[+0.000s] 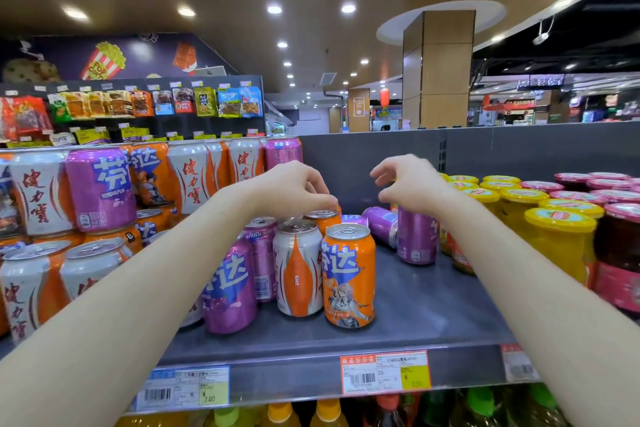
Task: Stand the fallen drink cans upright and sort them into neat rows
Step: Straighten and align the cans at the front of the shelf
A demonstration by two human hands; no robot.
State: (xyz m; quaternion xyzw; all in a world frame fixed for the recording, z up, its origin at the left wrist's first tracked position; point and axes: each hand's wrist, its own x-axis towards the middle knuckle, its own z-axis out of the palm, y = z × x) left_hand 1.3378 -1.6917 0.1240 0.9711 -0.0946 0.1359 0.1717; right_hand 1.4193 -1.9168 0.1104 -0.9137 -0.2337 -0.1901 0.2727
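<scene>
My left hand [298,187] reaches over the shelf, its curled fingertips on the top rim of an upright orange can [325,220] in the back row. In front of it stand a purple Fanta can [261,253], a white-and-orange can [298,270], an orange can [349,277] and a purple can [230,291]. My right hand [408,184] hovers with loosely curled fingers, holding nothing, just above an upright purple can [415,237]. A purple can [381,224] lies on its side between the two hands.
Cans stacked in two layers [100,191] fill the left of the grey shelf [415,315]. Yellow-lidded jars [554,232] and pink-lidded jars [620,253] crowd the right. Price tags [384,376] line the shelf's front edge. Bottles [325,414] stand below.
</scene>
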